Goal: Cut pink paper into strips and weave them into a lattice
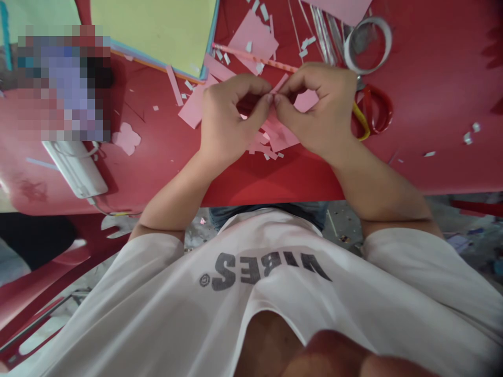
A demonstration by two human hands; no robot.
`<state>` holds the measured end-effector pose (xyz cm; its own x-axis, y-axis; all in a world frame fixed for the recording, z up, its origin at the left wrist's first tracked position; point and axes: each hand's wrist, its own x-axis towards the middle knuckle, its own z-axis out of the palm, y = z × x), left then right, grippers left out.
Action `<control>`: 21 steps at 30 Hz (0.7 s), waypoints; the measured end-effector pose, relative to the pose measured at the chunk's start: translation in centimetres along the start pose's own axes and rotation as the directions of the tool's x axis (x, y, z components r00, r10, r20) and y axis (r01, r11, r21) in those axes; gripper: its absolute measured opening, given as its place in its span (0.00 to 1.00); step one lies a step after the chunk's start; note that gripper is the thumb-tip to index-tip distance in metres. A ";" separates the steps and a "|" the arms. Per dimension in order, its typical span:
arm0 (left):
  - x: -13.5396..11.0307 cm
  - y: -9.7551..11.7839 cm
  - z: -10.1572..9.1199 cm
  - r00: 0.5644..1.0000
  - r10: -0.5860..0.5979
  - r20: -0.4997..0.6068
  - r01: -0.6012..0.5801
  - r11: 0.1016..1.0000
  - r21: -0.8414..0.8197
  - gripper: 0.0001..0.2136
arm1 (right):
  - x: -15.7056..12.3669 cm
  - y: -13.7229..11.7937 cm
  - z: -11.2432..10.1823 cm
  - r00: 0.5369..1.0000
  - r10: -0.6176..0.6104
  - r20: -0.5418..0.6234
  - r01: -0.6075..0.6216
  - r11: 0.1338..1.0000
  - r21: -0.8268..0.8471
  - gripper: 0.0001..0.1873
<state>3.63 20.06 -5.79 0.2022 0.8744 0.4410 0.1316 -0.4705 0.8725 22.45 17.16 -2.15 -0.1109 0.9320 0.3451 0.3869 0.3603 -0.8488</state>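
Note:
My left hand (231, 118) and my right hand (314, 107) meet over the red table, thumbs nearly touching. Both are closed in a pinch on a narrow pink paper strip (280, 84), whose upper end pokes out between the fingertips. Under and around them lie pink paper pieces (281, 137) and small white scraps. Just beyond the hands rests a pink patterned pencil (255, 56). Close to my right wrist are scissors (379, 110) with red and yellow handles, partly hidden by the hand.
A roll of tape (387, 44) lies at the back right beside clear plastic strips (322, 31). Stacked coloured paper (157, 31) is at the back left. A white power bank (76, 170) with a cable sits near the left edge, by a pink flower-shaped cutout (126, 138).

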 end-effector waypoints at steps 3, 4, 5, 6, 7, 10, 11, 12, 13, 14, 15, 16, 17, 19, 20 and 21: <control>-0.1 0.3 0.0 0.999 -0.039 0.016 0.039 0.999 0.005 0.06 | 0.0 0.3 0.2 1.000 -0.018 -0.022 0.019 1.000 0.018 0.09; -0.1 0.3 0.0 0.999 -0.040 0.022 0.040 0.999 -0.003 0.06 | -0.1 0.3 0.2 1.000 -0.016 -0.025 0.017 1.000 0.018 0.09; -0.1 0.3 -0.1 0.999 -0.049 0.022 0.049 0.999 -0.008 0.07 | -0.1 0.3 0.2 1.000 -0.007 -0.026 0.008 1.000 0.017 0.09; 0.0 0.3 -0.1 0.998 -0.061 0.020 0.061 0.998 -0.013 0.09 | -0.1 0.3 0.3 1.000 -0.005 -0.026 0.006 1.000 0.020 0.10; 0.0 0.3 -0.1 0.997 -0.071 0.027 0.071 0.997 -0.020 0.10 | -0.1 0.3 0.3 1.000 -0.006 -0.026 0.007 1.000 0.025 0.11; 0.0 0.2 -0.1 0.997 -0.074 0.030 0.075 0.997 -0.030 0.13 | -0.1 0.3 0.3 1.000 -0.015 -0.026 0.016 0.999 0.045 0.12; 0.0 0.1 -0.1 0.997 -0.068 0.027 0.069 0.997 -0.033 0.13 | -0.1 0.3 0.4 0.999 -0.013 -0.030 0.015 0.999 0.047 0.13; 0.0 0.0 -0.1 0.998 -0.061 0.028 0.062 0.997 -0.040 0.13 | -0.1 0.4 0.4 0.999 -0.012 -0.040 0.014 0.999 0.047 0.12; -0.1 -0.2 0.0 0.998 -0.065 0.023 0.066 0.997 -0.046 0.13 | -0.2 0.4 0.5 0.999 -0.009 -0.042 0.011 0.999 0.047 0.11; -0.1 -0.4 0.0 0.997 -0.074 0.013 0.075 0.996 -0.054 0.12 | -0.2 0.5 0.6 0.999 -0.013 -0.044 0.015 0.999 0.047 0.11; -0.1 -0.5 0.1 0.997 -0.080 0.008 0.080 0.994 -0.068 0.12 | -0.2 0.6 0.6 0.998 -0.024 -0.056 0.026 0.998 0.051 0.10; -0.2 -0.7 0.2 0.996 -0.086 0.001 0.086 0.993 -0.079 0.11 | -0.3 0.6 0.7 0.998 -0.030 -0.060 0.033 0.998 0.050 0.10; -0.2 -0.8 0.2 0.996 -0.091 -0.008 0.090 0.992 -0.085 0.10 | -0.3 0.7 0.7 0.997 -0.033 -0.063 0.036 0.998 0.047 0.10; -0.1 -0.6 0.1 0.997 -0.073 -0.015 0.071 0.994 -0.086 0.08 | -0.3 0.6 0.7 0.996 -0.029 -0.080 0.032 0.999 0.031 0.09; -0.1 -0.4 0.0 0.998 -0.063 -0.005 0.063 0.995 -0.075 0.07 | -0.3 0.6 0.7 0.996 -0.021 -0.081 0.023 0.999 0.024 0.08; -0.1 0.0 -0.1 0.998 -0.063 0.007 0.064 0.996 -0.055 0.07 | -0.2 0.5 0.7 0.997 -0.011 -0.083 0.014 1.000 0.026 0.07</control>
<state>3.51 20.05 -5.83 0.1999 0.9017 0.3834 0.0907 -0.4067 0.9091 21.98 17.18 -2.95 -0.0393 0.9213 0.3868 0.3615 0.3739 -0.8541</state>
